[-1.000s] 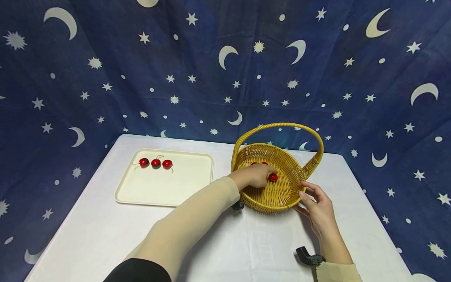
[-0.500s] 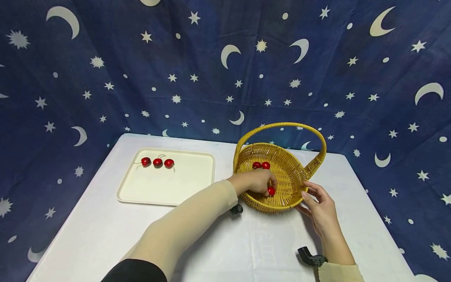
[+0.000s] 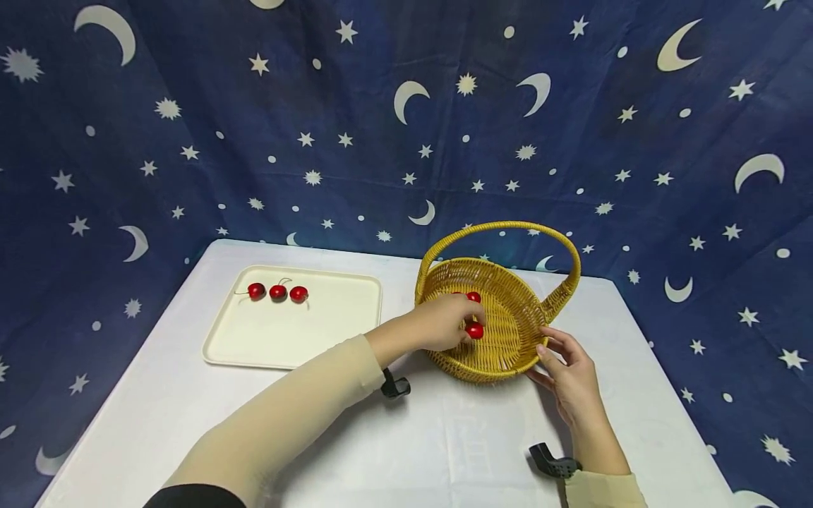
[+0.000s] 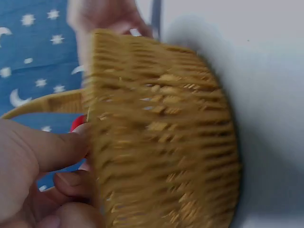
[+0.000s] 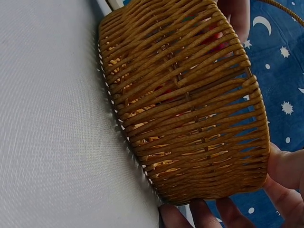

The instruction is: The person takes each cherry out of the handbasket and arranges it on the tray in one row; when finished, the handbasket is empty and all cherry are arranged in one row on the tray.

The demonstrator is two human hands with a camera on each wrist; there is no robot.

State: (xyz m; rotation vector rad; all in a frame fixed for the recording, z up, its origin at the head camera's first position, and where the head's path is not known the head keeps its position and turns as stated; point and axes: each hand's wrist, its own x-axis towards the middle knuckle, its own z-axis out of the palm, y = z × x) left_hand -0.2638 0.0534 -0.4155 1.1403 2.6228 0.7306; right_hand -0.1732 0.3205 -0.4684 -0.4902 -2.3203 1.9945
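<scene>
A yellow-brown wicker basket (image 3: 504, 324) with a tall arched handle stands on the white table. My left hand (image 3: 447, 323) reaches over its left rim and pinches a red cherry (image 3: 473, 330) between thumb and fingers. In the left wrist view that cherry (image 4: 78, 122) shows partly, just past the basket's edge. Behind the hand another cherry (image 3: 473, 297) lies on the basket floor, with one more mostly hidden beside it. My right hand (image 3: 574, 377) grips the basket's right rim, thumb on the edge and fingers spread along the outer wall, as the right wrist view shows.
Left of the basket lies a cream rectangular tray (image 3: 336, 317). Three cherries with stems (image 3: 277, 292) sit in a row near its back left. A dark blue cloth with moons and stars hangs behind the table (image 3: 470, 437).
My left hand has taken hold of the cherry inside the basket and drawn it left, toward the near-left rim. The right hand stays at the right rim.
</scene>
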